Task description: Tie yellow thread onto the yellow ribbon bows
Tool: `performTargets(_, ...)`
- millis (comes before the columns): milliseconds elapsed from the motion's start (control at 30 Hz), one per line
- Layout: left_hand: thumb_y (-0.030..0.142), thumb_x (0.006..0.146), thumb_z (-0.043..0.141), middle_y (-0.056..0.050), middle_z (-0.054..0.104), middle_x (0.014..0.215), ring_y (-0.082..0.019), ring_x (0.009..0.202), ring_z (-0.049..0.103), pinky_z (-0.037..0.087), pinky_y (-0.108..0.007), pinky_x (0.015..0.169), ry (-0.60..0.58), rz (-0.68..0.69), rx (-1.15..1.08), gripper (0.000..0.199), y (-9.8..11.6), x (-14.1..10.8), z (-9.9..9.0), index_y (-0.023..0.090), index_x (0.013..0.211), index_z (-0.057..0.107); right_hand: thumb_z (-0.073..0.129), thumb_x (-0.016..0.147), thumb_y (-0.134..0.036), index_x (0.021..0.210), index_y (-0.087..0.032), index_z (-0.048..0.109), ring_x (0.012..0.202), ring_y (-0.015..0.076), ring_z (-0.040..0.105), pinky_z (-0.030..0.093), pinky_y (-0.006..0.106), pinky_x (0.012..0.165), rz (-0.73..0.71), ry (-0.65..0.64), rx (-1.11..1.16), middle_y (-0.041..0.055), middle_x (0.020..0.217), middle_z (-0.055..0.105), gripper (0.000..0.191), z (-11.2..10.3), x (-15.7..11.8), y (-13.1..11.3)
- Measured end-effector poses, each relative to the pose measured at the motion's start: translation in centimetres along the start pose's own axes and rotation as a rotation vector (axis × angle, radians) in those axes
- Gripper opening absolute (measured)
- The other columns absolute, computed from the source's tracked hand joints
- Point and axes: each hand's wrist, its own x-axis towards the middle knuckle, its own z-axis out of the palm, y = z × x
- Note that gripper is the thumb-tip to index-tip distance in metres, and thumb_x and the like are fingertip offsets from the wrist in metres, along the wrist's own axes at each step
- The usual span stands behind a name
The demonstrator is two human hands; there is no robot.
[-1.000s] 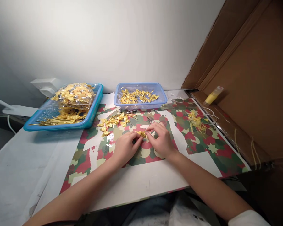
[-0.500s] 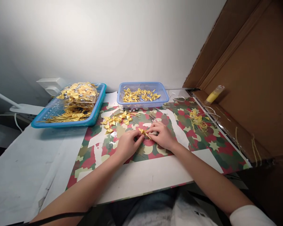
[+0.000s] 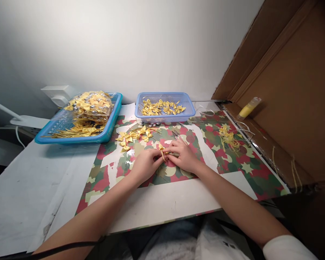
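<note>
Between my two hands is a small yellow ribbon bow (image 3: 161, 147) whose gold tie is bent into a loop (image 3: 164, 156). My left hand (image 3: 147, 162) pinches it from the left with thumb and forefinger. From the right, my right hand (image 3: 182, 155) grips the gold tie, its fingertips close to the left ones. Part of the bow is hidden by my fingers. Just beyond lie several loose yellow bows (image 3: 135, 135) with gold stems. A pointed metal tool (image 3: 176, 134), perhaps tweezers or scissors, lies partly hidden behind my right hand.
At the back stands a blue basket (image 3: 165, 119) of yellow bows, with several silvery beads (image 3: 154, 125) before it. A larger blue tray (image 3: 108, 135) at left holds a bag of bows (image 3: 92, 104). Yellow scraps (image 3: 229, 137), a yellow tube (image 3: 249, 108) and cardboard (image 3: 292, 90) are at right.
The gold tie, straight and pointing lower right before, is now curved into a loop under the bow. My fingers have shifted slightly around it. The view has moved a little.
</note>
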Motion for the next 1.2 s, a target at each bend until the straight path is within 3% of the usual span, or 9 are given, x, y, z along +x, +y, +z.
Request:
performTargets(400, 0.034, 0.084, 0.049, 0.001, 0.056, 0.055, -0.011, 0.052, 0.043, 0.031, -0.023, 0.052, 0.053, -0.049, 0.007, 0.03, -0.24, 0.1, -0.46, 0.016, 0.063, 0.06, 0.059, 0.089, -0.027, 0.091, -0.025, 0.072, 0.085, 0.0184, 0.047, 0.032, 0.035, 0.08, -0.019, 0.018, -0.185, 0.0025, 0.085, 0.061, 0.012, 0.47, 0.68, 0.0)
performTargets(767, 0.031, 0.083, 0.049, 0.0, 0.062, 0.058, -0.011, 0.053, 0.047, 0.034, -0.023, 0.053, 0.055, -0.022, 0.001, 0.027, 0.19, -0.07, -0.95, 0.016, 0.065, 0.063, 0.057, 0.088, -0.022, 0.088, -0.024, 0.069, 0.088, 0.0193, 0.047, 0.03, 0.037, 0.082, -0.031, -0.018, -0.215, 0.0028, 0.088, 0.06, 0.012, 0.4, 0.9, -0.23)
performTargets(1200, 0.027, 0.082, 0.048, 0.001, 0.057, 0.054, -0.01, 0.05, 0.043, 0.032, -0.023, 0.051, 0.017, -0.03, 0.001, 0.026, 0.26, -0.31, -0.83, 0.017, 0.06, 0.058, 0.056, 0.084, -0.018, 0.081, -0.023, 0.067, 0.087, 0.0195, 0.048, 0.032, 0.037, 0.083, 0.022, 0.06, -0.192, 0.0029, 0.087, 0.061, 0.013, 0.54, 0.83, -0.44)
